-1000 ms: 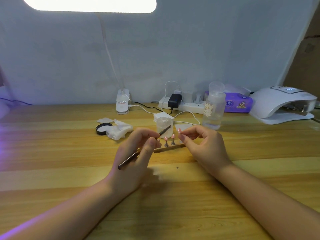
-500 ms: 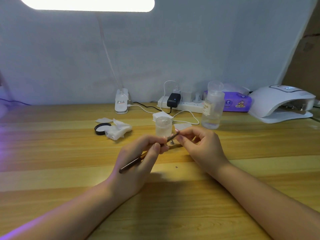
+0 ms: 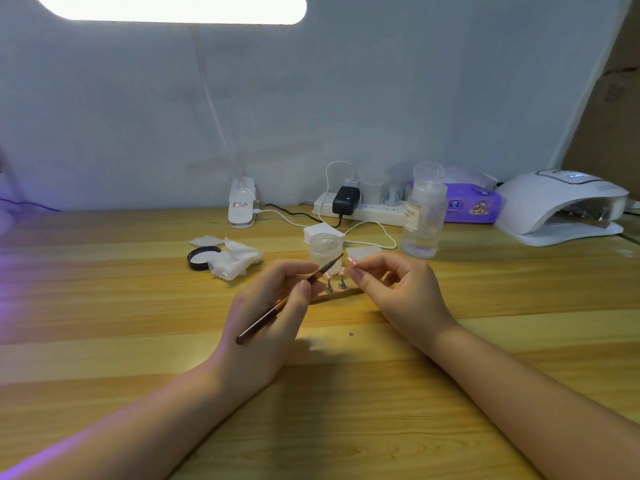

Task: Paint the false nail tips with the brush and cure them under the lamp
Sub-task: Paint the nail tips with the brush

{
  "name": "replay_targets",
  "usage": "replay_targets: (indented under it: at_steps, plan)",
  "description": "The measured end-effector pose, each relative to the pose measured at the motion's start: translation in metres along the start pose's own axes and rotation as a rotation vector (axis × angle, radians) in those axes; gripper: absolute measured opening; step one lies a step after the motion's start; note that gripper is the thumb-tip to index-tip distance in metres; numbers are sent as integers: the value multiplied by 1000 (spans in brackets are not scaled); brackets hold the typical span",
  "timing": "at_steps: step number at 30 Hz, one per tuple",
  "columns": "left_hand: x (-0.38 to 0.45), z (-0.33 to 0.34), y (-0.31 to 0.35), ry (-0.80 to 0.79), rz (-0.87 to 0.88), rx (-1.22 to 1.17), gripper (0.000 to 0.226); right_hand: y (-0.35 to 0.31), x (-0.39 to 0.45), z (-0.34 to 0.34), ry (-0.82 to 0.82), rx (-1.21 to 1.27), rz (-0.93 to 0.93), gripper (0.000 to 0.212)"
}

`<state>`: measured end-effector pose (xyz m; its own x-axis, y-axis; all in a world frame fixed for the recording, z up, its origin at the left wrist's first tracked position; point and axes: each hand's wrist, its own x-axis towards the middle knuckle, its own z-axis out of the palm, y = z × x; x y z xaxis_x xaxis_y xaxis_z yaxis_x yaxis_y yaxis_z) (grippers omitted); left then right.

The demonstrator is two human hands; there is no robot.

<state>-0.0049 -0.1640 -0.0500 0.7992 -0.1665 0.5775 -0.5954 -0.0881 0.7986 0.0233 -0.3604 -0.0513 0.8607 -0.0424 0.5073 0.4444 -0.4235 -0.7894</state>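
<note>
Both forearms are bare, with no sleeves in view. The left hand (image 3: pixel 266 317) and right hand (image 3: pixel 401 296) wear no rings, gloves or bands; the fingernails are short and plain.

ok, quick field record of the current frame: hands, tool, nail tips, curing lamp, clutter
left hand: grips brush
brush: bristle end angled up-right toward the held tip
right hand: pinches one pink nail tip
standing nail tips: two, pink, on small stands by a wooden strip, between the hands
curing lamp: far right, display lit, nothing visibly inside
small jar: open, behind the tips
black lid: beside crumpled wipes
clear bottle: upright, right of jar
table: wood
</note>
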Motion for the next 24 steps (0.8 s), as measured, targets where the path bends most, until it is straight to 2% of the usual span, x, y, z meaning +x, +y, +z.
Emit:
replay_targets:
  at_steps: [9, 19, 24]
  plan:
    - [-3, 0, -1, -66, 19, 3, 22, 2, 0, 0, 53, -68, -50, 9]
    - [-1, 1, -2, -37, 27, 58, 24, 2, 1, 1, 66, -147, -113, 6]
    - [-3, 1, -1, -63, 27, -3, 23, 2, 1, 1, 87, -197, -123, 7]
